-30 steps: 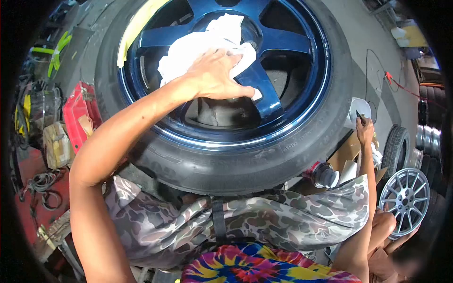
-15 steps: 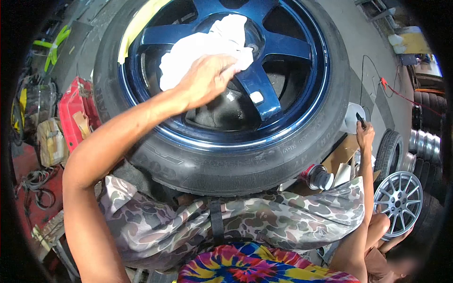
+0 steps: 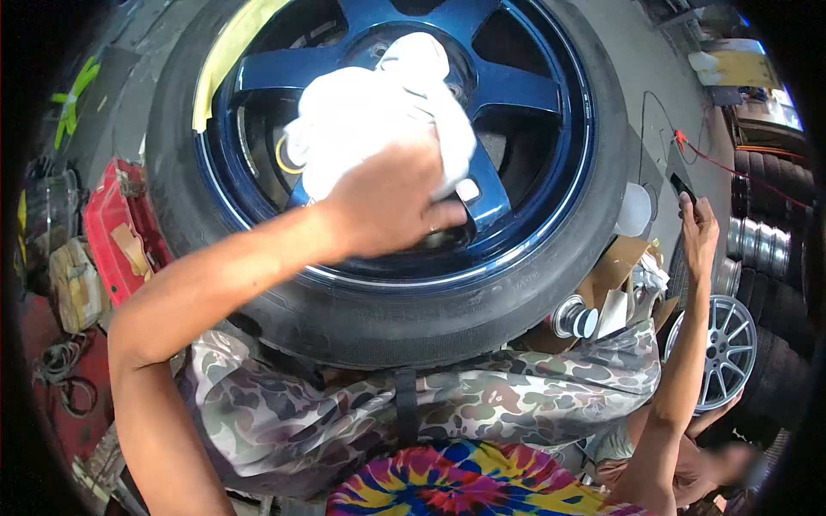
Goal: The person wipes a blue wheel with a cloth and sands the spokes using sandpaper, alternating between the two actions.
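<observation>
A blue multi-spoke wheel (image 3: pixel 516 88) with a black tire (image 3: pixel 370 322) lies flat before me. My left hand (image 3: pixel 391 198) is on a bunched white cloth (image 3: pixel 353 120) over the wheel's hub and left spokes; its fingers are partly blurred. A small white patch (image 3: pixel 467 190) shows on the lower spoke, close to that hand. Out to the right, beyond the tire, my right hand (image 3: pixel 699 225) pinches a small dark object (image 3: pixel 680 186). Yellow tape (image 3: pixel 225 64) runs along the rim's upper left edge.
A red metal case (image 3: pixel 116 228) stands at the left. At the right are a can (image 3: pixel 571 318), a cardboard box (image 3: pixel 613 268), a white container (image 3: pixel 635 211) and stacked tires (image 3: pixel 774 176). Another person's hand (image 3: pixel 718 413) touches a silver wheel (image 3: pixel 730 348).
My left hand has moved down and slightly right, and the cloth has shifted over the lower spoke. My right hand has moved up and right with the dark object. The view has shifted slightly.
</observation>
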Motion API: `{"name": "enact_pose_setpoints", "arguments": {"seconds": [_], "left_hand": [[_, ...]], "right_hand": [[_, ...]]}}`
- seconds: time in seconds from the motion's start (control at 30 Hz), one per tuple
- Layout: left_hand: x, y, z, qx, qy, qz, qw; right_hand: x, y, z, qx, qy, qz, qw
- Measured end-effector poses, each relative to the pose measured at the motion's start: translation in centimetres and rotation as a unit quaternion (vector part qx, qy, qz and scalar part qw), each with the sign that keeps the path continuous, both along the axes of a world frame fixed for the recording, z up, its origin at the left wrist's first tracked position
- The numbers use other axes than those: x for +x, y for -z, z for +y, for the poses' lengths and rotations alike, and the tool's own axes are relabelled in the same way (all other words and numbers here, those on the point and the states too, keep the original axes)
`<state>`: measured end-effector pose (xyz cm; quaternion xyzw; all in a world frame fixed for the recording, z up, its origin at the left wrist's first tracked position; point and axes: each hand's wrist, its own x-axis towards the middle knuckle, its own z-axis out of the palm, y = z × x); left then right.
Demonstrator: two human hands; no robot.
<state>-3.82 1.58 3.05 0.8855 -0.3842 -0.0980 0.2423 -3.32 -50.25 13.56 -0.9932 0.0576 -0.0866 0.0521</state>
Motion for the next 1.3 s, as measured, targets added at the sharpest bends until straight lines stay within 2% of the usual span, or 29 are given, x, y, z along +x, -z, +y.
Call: {"name": "enact_pose_setpoints", "arguments": {"seconds": [0.03, 0.07, 0.1, 0.17, 0.27, 0.3, 0.37, 0.4, 0.47, 0.5, 0.57, 0.63, 0.7, 0.77, 0.8, 0.83, 0.9, 0.97, 1.03, 1.1, 1.17, 1.23, 1.3], "left_hand": [[-1.8, 1.8, -0.4, -0.093, 0.034, -0.044, 0.994], [-3.0, 1.5, -1.2, -0.05, 0.069, -0.092, 0.992], [-3.4, 1.3, -2.0, -0.047, 0.118, -0.093, 0.988], [-3.1, 1.1, -2.8, -0.108, 0.171, -0.079, 0.976], [-1.9, 2.5, -2.8, -0.125, 0.164, -0.042, 0.978], [-0.7, 2.3, -2.4, -0.12, 0.16, -0.115, 0.973], [2.1, 1.7, -1.0, -0.106, 0.067, -0.055, 0.991], [3.1, 2.3, -0.4, -0.107, 0.067, -0.054, 0.99], [4.6, 3.9, 0.9, -0.035, 0.016, -0.214, 0.976], [5.4, 3.4, 1.5, 0.095, -0.025, -0.134, 0.986], [5.5, 4.0, 1.5, 0.027, -0.06, -0.054, 0.996], [3.8, 3.4, 0.9, -0.022, -0.086, -0.083, 0.993], [2.4, 2.4, -0.3, 0.001, -0.099, -0.042, 0.994], [1.3, 2.7, -1.0, -0.031, -0.119, -0.048, 0.991], [1.3, 2.6, -1.1, -0.03, -0.123, -0.041, 0.991], [1.4, 2.7, -1.1, -0.031, -0.122, -0.038, 0.991], [1.5, 3.0, -1.0, -0.04, -0.127, -0.046, 0.99], [2.1, 3.1, -0.7, -0.028, -0.122, -0.029, 0.992], [2.6, 3.2, -0.1, -0.014, -0.118, -0.011, 0.993], [3.1, 3.6, 0.3, -0.004, -0.123, -0.061, 0.99], [3.8, 3.5, 0.9, -0.015, -0.125, -0.061, 0.99], [4.7, 3.3, 1.4, 0.046, -0.117, 0.001, 0.992], [5.1, 3.6, 1.7, 0.041, -0.121, 0.001, 0.992]], "right_hand": [[-0.6, -0.7, 1.2, 0.026, 0.015, 0.012, 0.999], [-1.0, -0.6, 1.2, 0.074, 0.01, -0.002, 0.997], [-1.5, -0.7, 2.1, 0.07, 0.01, 0.003, 0.997], [-2.2, -1.0, 5.3, 0.127, 0.005, -0.021, 0.992], [-3.2, -1.3, 7.6, 0.102, -0.009, -0.021, 0.995], [-3.2, -1.4, 8.5, 0.116, -0.014, -0.034, 0.993], [-3.7, -1.7, 8.2, 0.102, 0.02, -0.04, 0.994], [-4.1, -1.8, 8.0, 0.087, 0.052, -0.048, 0.994], [-4.8, -1.7, 7.6, 0.076, 0.067, -0.047, 0.994], [-5.1, -1.8, 7.5, 0.065, 0.086, -0.051, 0.993], [-6.0, -1.9, 7.9, 0.065, 0.122, -0.044, 0.989], [-7.3, -1.2, 8.4, 0.168, 0.132, -0.071, 0.974], [-8.4, 0.1, 9.5, 0.298, 0.081, -0.105, 0.945], [-9.0, 0.2, 13.1, 0.277, 0.093, -0.083, 0.953], [-9.0, 0.4, 16.1, 0.32, 0.085, -0.078, 0.94], [-9.3, 0.9, 17.1, 0.302, 0.054, -0.044, 0.951], [-9.5, 2.3, 20.4, 0.35, 0.017, -0.029, 0.936], [-9.7, 2.6, 23.0, 0.33, 0.007, 0.035, 0.943], [-9.1, 2.6, 25.6, 0.235, -0.08, 0.04, 0.968], [-8.3, 3.1, 27.4, 0.193, -0.195, 0.019, 0.961], [-8.2, 3.8, 28.5, 0.196, -0.22, 0.053, 0.954], [-8.3, 5.0, 28.9, 0.199, -0.244, 0.064, 0.947], [-8.2, 5.4, 29.5, 0.18, -0.26, 0.074, 0.946]]}}
